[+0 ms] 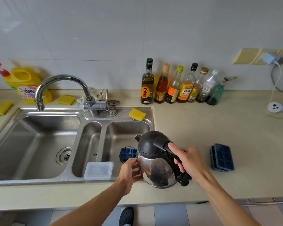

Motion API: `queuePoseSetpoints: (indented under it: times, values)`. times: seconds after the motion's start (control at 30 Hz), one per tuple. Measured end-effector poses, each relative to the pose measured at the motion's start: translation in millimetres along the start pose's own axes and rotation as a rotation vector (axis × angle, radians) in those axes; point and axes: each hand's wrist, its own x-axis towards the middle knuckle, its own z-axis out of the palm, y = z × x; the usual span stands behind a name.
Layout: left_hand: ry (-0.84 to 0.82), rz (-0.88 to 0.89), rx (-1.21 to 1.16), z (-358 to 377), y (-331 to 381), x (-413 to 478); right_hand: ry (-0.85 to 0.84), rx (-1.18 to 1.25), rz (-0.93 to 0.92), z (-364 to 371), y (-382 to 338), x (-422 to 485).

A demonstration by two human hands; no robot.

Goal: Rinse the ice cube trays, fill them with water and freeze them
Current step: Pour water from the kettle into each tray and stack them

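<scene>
Right hand (189,160): wrapped fully round the black handle of the kettle (155,160), thumb laid along the top of the grip. Firm hold.

Left hand (131,172): thumb and fingers curved against the kettle's steel wall on its lower left side, cupping it. I hold nothing else in it.

Kettle: tilted to the left, lid shut, spout over the right basin of the sink (152,121). A thin stream of water (131,146) falls from the spout.

Tray (127,153): dark blue, lying on the floor of the right basin over the drain, directly under the stream. Its right part is hidden behind the kettle, so I cannot tell how full its cells are.

Stacked trays (222,158): two more dark blue ones, one on top of the other, on the counter (203,128) to the right of the kettle and apart from it.

Other items noted: a clear plastic tub (99,170) sits on the sink's front rim across the narrow middle basin. The tap (62,80) points over the left basin. A yellow sponge (137,114) rests on the sink's back rim. A row of bottles (178,85) stands against the wall, and a yellow jug (25,84) stands at the far left.
</scene>
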Motion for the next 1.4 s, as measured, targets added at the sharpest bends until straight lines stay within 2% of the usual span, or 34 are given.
queuePoseSetpoints:
  times: [1.4]
  values:
    - [0.012, -0.024, 0.032, 12.4, 0.0, -0.3, 0.018, -0.009, 0.02, -13.4, -0.2, -3.8]
